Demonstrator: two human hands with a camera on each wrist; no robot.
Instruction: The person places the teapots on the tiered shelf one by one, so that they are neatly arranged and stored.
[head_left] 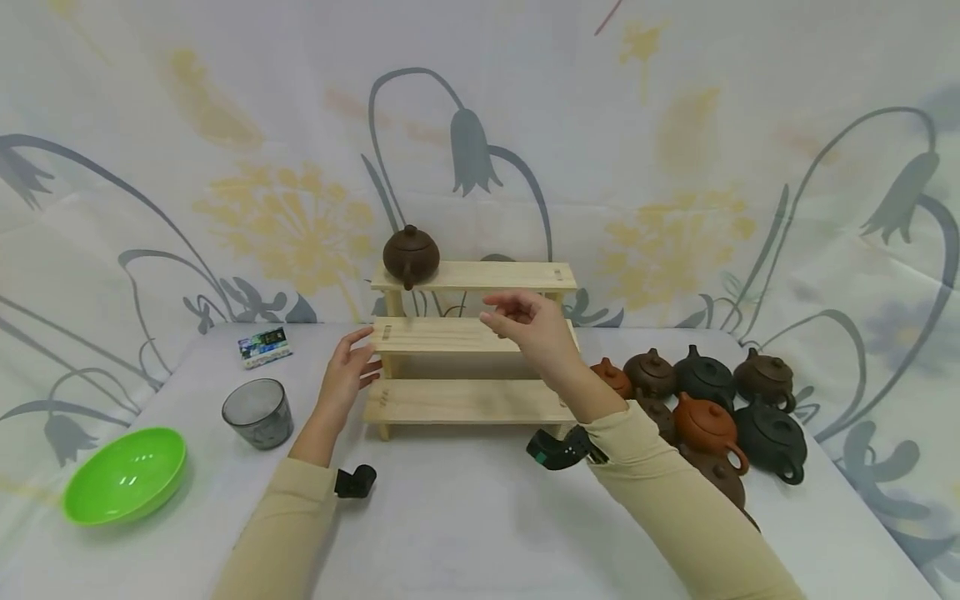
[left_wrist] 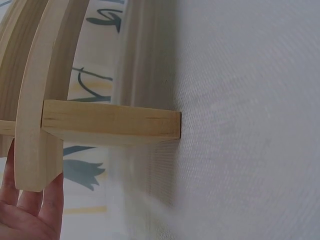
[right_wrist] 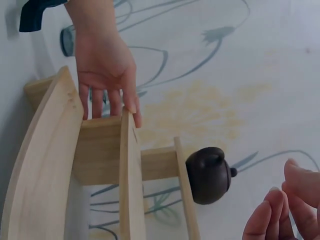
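A round, dark-brown clay teapot [head_left: 411, 255] sits at the top-left corner of the pale wooden three-tier stand [head_left: 472, 403]. Left hand [head_left: 347, 372], fingers extended, touches its left edge; right hand [head_left: 536, 330], loosely curled, looks empty. Jolting the stand could topple the teapot.

No text can be read; markings on the small box [head_left: 265, 347] are too small.

The head view is bright and evenly lit, with faint, soft shadows on the table [head_left: 457, 508] and small white glints in the green bowl [head_left: 123, 462]; both wrist views look dimmer and greyer, the shelf [left_wrist: 32, 100] bowed by distortion, fine detail soft
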